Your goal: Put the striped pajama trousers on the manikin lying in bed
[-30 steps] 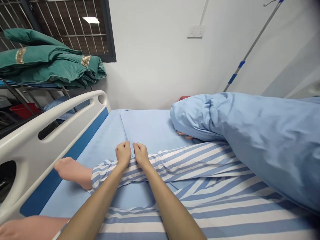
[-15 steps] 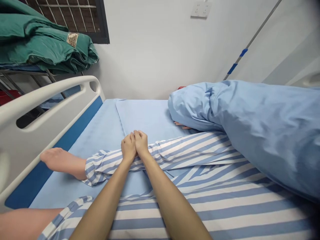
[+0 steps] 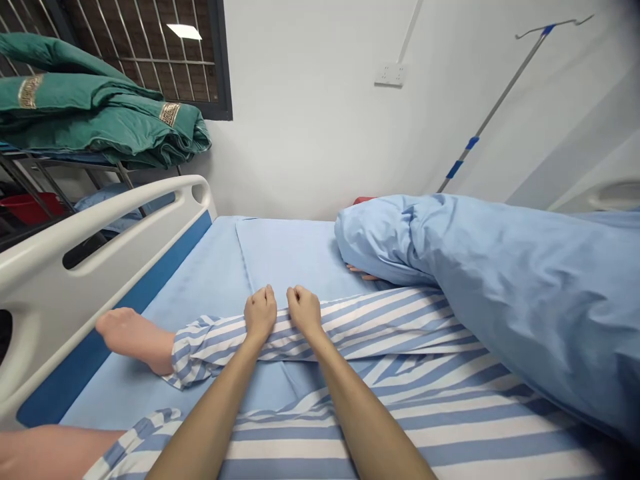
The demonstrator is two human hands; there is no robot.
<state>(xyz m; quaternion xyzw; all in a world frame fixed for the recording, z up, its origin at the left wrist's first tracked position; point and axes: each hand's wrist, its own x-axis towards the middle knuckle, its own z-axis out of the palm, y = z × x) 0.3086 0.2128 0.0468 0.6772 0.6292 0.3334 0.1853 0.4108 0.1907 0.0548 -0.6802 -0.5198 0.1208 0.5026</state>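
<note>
My left hand (image 3: pixel 261 312) is closed in a fist over the far striped trouser leg (image 3: pixel 370 317) of a lying figure. A short gap to the right, my right hand (image 3: pixel 304 309) makes a matching fist above the same leg. Nothing shows in either one. Whether the fists press on the cloth I cannot tell. A bare foot (image 3: pixel 135 339) sticks out of that leg's cuff on the left. The nearer striped leg (image 3: pixel 450 433) passes beneath my forearms. A blue quilt (image 3: pixel 480 267) covers the figure's upper part, with a few fingertips (image 3: pixel 363 272) showing under its edge.
The bed's white side panel (image 3: pixel 115 257) rises on the left. Behind it, folded green quilts (image 3: pixel 125 127) lie on a metal rack, with a red basin (image 3: pixel 33 207) below. A drip stand (image 3: pixel 495 107) leans near the wall, right of a socket plate (image 3: pixel 391 75).
My hands were side by side and touching; now they are apart, the right one moved to the right. The view has tilted up, showing more of the wall and drip stand.
</note>
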